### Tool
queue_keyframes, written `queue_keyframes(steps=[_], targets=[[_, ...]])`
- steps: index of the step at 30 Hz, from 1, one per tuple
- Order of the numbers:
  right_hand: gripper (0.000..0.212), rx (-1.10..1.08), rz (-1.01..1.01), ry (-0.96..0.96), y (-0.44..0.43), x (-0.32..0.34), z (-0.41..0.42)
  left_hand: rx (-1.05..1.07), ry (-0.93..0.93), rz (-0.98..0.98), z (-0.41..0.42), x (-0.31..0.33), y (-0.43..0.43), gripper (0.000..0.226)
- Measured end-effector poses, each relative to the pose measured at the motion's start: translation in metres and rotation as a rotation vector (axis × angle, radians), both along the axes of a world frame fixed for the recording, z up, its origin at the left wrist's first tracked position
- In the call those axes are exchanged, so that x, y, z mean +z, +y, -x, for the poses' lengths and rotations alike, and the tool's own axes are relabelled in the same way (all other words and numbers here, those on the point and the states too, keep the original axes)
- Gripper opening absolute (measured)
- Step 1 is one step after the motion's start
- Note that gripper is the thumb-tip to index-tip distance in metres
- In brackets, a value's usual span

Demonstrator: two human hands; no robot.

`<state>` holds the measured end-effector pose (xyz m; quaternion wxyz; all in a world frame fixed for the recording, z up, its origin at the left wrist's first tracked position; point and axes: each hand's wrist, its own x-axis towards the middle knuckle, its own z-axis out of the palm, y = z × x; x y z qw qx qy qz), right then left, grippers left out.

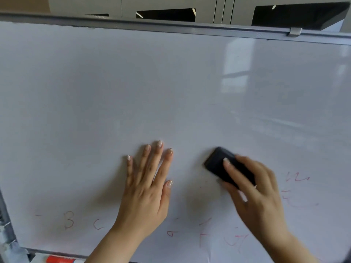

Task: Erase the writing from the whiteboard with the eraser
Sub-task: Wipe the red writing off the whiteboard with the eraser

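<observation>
A large whiteboard (171, 82) fills the view. Its upper part is wiped white. Faint red writing (68, 219) runs along the bottom, and more red marks (297, 178) sit at the right. My right hand (260, 196) grips a black eraser (218, 164) and presses it flat on the board, right of centre. The eraser looks motion-blurred. My left hand (148, 188) lies flat on the board with fingers spread, left of the eraser, and holds nothing.
The board has a grey metal frame (171, 27) along the top with a clip (295, 32) at the right. A red-capped marker (60, 260) lies in the tray below the bottom edge. Grey cabinets (171, 6) stand behind the board.
</observation>
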<state>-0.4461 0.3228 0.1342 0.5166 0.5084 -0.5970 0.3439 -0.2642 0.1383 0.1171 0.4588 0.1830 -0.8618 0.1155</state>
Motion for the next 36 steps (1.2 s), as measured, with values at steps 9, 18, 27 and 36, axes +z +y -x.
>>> queue_keyframes(steps=[9,18,27,36], targets=[[0.04,0.021,0.027,-0.04,-0.002,-0.008,0.002,-0.006,0.018,-0.012,0.001,-0.001,-0.001,0.064],[0.057,0.027,-0.267,0.122,-0.014,-0.073,-0.012,-0.01,0.012,-0.022,0.001,-0.001,-0.002,0.064],[0.04,-0.013,0.044,-0.051,0.005,0.023,0.005,-0.04,0.001,-0.061,0.001,0.0,-0.001,0.065],[0.042,0.051,-0.222,0.074,-0.029,-0.032,-0.026,-0.056,-0.019,-0.089,-0.004,0.002,0.0,0.065]])
